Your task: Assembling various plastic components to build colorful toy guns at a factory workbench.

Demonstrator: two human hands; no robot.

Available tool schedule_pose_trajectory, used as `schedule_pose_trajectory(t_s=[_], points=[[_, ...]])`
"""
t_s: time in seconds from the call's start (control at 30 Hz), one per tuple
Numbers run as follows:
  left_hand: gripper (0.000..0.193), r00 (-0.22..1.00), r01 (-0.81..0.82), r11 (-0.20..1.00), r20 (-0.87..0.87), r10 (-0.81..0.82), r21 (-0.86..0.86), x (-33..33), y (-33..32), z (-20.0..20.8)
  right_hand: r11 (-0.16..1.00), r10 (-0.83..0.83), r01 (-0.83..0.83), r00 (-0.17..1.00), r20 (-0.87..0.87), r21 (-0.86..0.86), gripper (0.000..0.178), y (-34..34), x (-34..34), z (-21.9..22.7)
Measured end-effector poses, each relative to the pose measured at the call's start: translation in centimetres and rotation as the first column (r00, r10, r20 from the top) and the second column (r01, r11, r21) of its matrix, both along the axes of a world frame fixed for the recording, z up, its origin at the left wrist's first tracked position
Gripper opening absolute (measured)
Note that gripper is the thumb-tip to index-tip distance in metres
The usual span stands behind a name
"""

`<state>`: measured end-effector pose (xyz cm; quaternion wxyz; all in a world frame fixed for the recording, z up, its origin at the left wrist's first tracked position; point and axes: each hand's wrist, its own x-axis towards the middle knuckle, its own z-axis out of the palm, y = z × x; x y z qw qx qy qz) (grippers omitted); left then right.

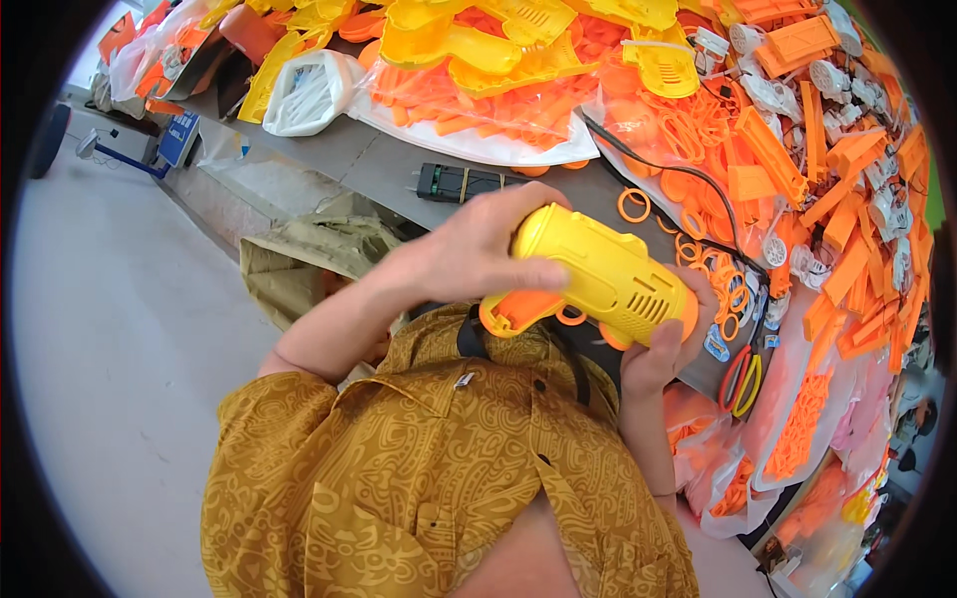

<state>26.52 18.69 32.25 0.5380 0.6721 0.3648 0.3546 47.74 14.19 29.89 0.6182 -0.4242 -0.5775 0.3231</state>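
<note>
Between my two hands, above my lap and near the table edge, is a yellow plastic toy housing (613,271) with vent slots and a raised rim. Its orange part (520,311) hangs at the lower left, and more orange shows at its right end. My left hand (488,244) is closed round the left end, thumb lying across the yellow face. At the right end, the fingers and thumb of my right hand (666,344) grip the housing. What its inner side looks like is hidden.
Yellow shells (478,50) and orange parts (449,110) heap the table's far side. A black block with bands (464,183) lies nearer. Orange rings (633,205), a black cable (688,169) and a red-and-yellow-handled tool (740,382) lie rightward. A white bag of sticks (334,75) stands at left.
</note>
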Motion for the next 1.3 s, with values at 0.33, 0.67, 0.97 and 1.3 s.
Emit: schedule_pose_trajectory(t_s=[0.33, 0.67, 0.97, 1.3], points=[[0.013, 0.767, -0.055, 0.525, -0.301, 0.567, 0.850, -1.0, 6.3, -1.2, 0.985, 0.012, -0.041, 0.985, -0.174, -0.165, 0.041, 0.4, 1.6, -1.6], [0.009, 0.566, 0.018, 0.454, -0.384, 0.730, 0.891, 1.0, 8.0, -1.9, 0.980, 0.041, -0.080, 0.978, -0.206, -0.182, 0.040, 0.5, 1.8, -2.2], [0.006, 0.736, -0.125, 0.406, -0.189, 0.650, 0.905, -0.3, 7.2, -2.0, 0.982, 0.042, -0.081, 0.974, -0.224, -0.170, 0.041, 0.5, 2.1, -2.6], [0.009, 0.702, -0.087, 0.548, -0.339, 0.627, 0.832, -0.5, 6.9, -2.4, 0.979, 0.080, -0.120, 0.969, -0.233, -0.163, 0.041, 0.6, 2.1, -2.7]])
